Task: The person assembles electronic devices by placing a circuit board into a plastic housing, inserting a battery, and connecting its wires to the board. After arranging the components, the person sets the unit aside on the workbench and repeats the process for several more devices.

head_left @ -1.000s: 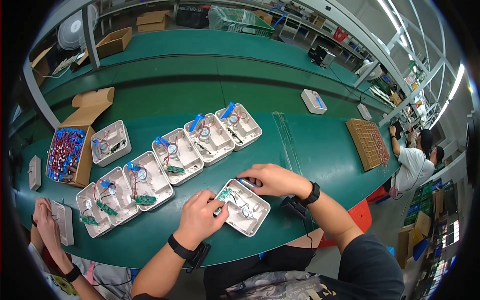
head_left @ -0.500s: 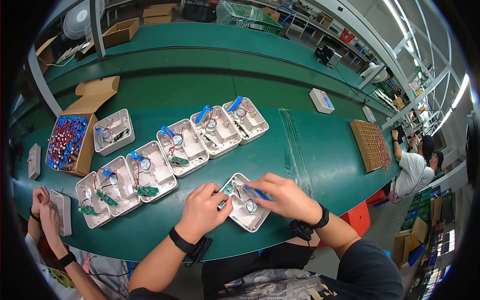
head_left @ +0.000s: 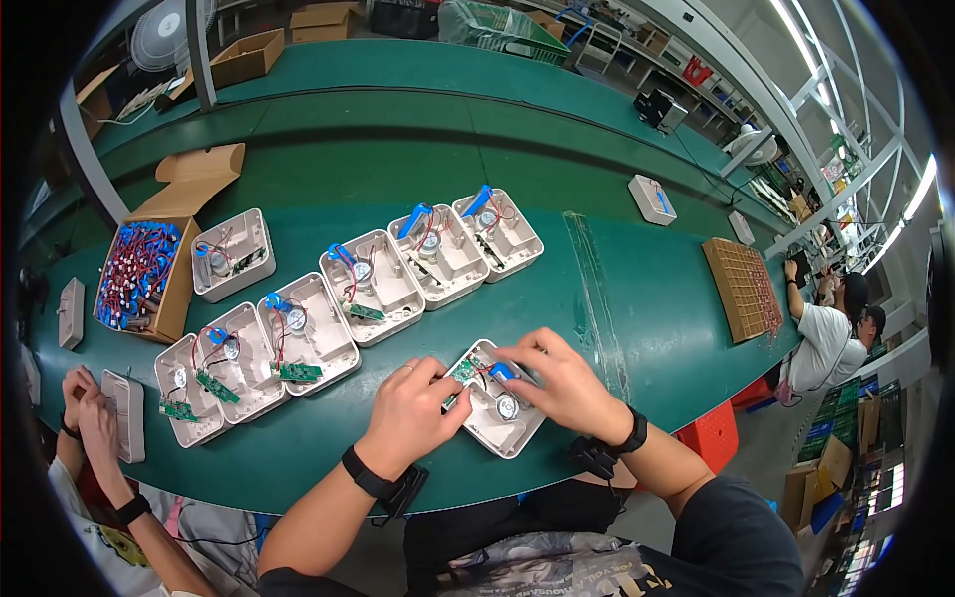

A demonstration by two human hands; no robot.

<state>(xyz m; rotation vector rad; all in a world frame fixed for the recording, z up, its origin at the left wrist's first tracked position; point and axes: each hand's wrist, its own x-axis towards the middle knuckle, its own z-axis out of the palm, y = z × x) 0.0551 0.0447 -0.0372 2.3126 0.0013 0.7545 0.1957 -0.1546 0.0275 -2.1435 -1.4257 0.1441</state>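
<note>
Black bands (head_left: 366,475) on both wrists, forearms entering from the lower edge of the frame. Left hand (head_left: 413,408), lower centre: fingers bent and drawn together, tips at the left wall of the white case (head_left: 485,426), beside the green board (head_left: 465,371); whether pinching board or wall, cannot tell. Right hand (head_left: 562,386), right of centre: fingers curled, thumb and forefinger about the blue cell (head_left: 502,371); whether firmly pinched, cannot tell.

White case located just below and right of frame centre, open side up, set at a slant on the green table (head_left: 657,298). Within: board at the upper left, cell near the upper end, round disc (head_left: 507,406) toward the right wall.

Left of centre: six open cases (head_left: 388,295) side by side, in a diagonal row rising from lower left toward upper centre; fitted with discs, wires and boards, with blue cells in most. Farther upper left: another case (head_left: 232,284), beside a carton (head_left: 174,310) filled with blue cells and red wires, flap raised.

Right of centre: clear tape strip (head_left: 597,308) on the table. Farther right: gridded tray (head_left: 734,289). Upper right: shallow case (head_left: 652,199) containing a blue item. Lower left edge: co-worker's hands (head_left: 90,408), close together beside a white shell (head_left: 124,413).
</note>
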